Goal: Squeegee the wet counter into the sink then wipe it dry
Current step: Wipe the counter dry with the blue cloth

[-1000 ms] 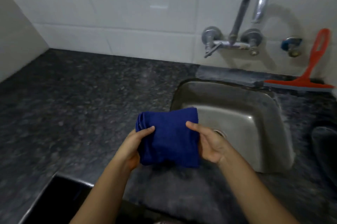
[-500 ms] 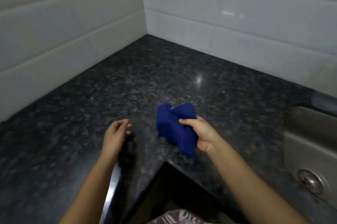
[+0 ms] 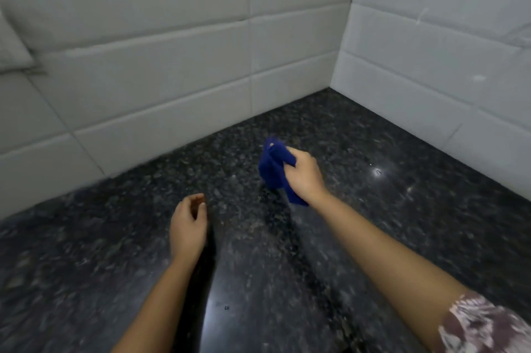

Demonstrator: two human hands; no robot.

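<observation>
Cloth [image 3: 273,168], bunched blue, gripped above speckled granite counter [image 3: 373,209].

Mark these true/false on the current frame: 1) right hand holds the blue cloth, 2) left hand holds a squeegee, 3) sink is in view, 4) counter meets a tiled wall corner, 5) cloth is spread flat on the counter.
1) True. The right hand has a closed grip on the blue cloth.
2) False. The left hand holds nothing, fingers loosely curled.
3) False. Only the dark counter and tiled walls show.
4) True. Two tiled walls meet behind the counter.
5) False. The cloth is bunched in the right hand; whether its lower end touches the counter is unclear.
</observation>
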